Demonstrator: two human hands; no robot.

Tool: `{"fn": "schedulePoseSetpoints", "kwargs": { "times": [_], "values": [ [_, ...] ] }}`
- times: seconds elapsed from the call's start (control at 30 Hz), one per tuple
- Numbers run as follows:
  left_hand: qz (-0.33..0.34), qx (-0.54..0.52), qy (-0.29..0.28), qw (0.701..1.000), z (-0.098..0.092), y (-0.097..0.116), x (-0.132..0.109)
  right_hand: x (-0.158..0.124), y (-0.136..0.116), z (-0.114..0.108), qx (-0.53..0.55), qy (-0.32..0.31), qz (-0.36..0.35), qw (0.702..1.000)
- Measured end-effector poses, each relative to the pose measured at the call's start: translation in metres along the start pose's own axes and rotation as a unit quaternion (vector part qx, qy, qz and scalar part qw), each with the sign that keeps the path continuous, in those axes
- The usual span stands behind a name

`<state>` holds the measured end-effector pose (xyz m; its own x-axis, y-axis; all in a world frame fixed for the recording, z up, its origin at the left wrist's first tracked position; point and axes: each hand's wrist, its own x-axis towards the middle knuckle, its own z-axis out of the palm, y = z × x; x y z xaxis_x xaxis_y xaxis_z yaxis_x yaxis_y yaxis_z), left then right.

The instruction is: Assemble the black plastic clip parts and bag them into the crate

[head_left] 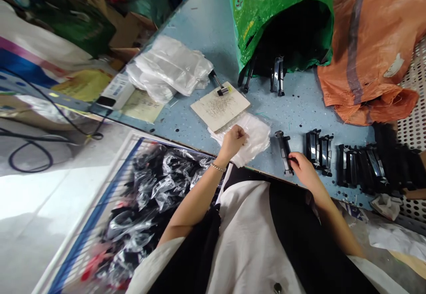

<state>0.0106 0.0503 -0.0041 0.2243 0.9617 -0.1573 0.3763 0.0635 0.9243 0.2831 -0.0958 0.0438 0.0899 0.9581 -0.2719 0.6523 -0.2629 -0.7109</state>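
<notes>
My left hand (234, 141) rests on a stack of clear plastic bags (254, 136), its fingers bunched on the top layer. My right hand (306, 170) has its fingertips on a black part with a chrome face (284, 152), which lies on the blue speckled table (266, 94). Similar black parts (318, 153) stand in a short row just right of it, and more (362, 167) sit farther right. A pale board (219, 107) dusted with tiny pieces lies above my left hand, with a small metal-headed tool (219, 88) at its top corner.
A green woven sack (253, 14) spills black parts at the table's far side, beside an orange sack (366, 50). Loose plastic bags (169, 65) lie to the left. Below the table edge, a wire bin (146, 209) holds black parts in clear bags.
</notes>
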Motion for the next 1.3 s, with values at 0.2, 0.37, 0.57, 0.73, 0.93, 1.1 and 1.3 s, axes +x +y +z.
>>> {"fn": "schedulePoseSetpoints", "kwargs": {
  "times": [0.2, 0.37, 0.57, 0.73, 0.93, 1.1, 1.3],
  "values": [
    [0.155, 0.105, -0.042, 0.981, 0.008, -0.011, -0.007, 0.01, -0.027, 0.037, 0.513, -0.126, 0.137, 0.838],
    [0.198, 0.122, -0.02, 0.972, -0.003, -0.013, -0.015, 0.032, -0.037, 0.075, 0.647, -0.212, 0.264, 0.683],
    [0.391, 0.172, -0.097, 0.899, -0.001, 0.026, -0.067, 0.043, -0.048, 0.085, 0.577, -0.099, 0.142, 0.798],
    [0.404, 0.179, -0.111, 0.89, 0.006, 0.057, -0.103, 0.023, -0.07, 0.063, 0.299, -0.01, -0.03, 0.954],
    [0.26, 0.242, -0.128, 0.926, -0.08, 0.069, -0.143, -0.007, -0.075, 0.029, 0.253, -0.182, -0.06, 0.948],
    [-0.025, 0.439, -0.223, 0.87, -0.136, 0.004, -0.125, 0.02, -0.034, -0.022, -0.091, 0.051, 0.051, 0.993],
    [-0.059, 0.463, -0.135, 0.874, -0.096, -0.007, -0.09, 0.055, -0.015, -0.053, -0.292, 0.099, 0.197, 0.931]
  ]
}}
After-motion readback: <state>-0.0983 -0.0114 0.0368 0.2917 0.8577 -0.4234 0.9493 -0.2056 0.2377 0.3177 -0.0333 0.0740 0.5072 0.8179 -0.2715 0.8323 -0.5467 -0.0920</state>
